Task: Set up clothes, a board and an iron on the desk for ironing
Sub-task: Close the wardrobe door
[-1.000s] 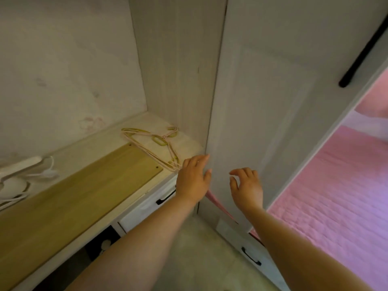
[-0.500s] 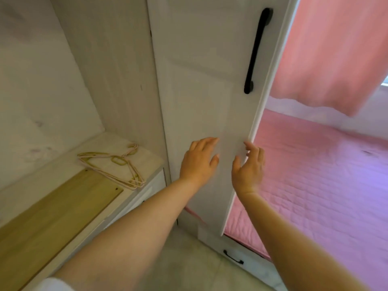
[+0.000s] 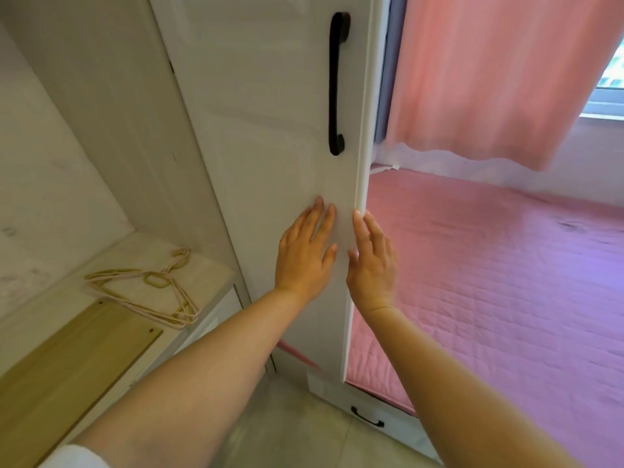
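Two hands on wardrobe door (image 3: 270, 136): left hand (image 3: 305, 253) flat on panel, right hand (image 3: 371, 261) at 3 o'clock, fingers straight along free edge; fingers risk pinching if door swings shut.

I see a white cupboard door (image 3: 270, 130) with a black handle (image 3: 337, 82), a salmon-pink curtain (image 3: 489, 72), a pink quilted bedspread (image 3: 489, 282) stitched in squares, pale pink hangers (image 3: 148, 295), and a light yellow-brown wooden board (image 3: 67, 376).

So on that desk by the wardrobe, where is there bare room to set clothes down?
Bare top shows between the hangers and the back wall, and on the wood board. The hangers crowd the corner by the door, where both hands rest.
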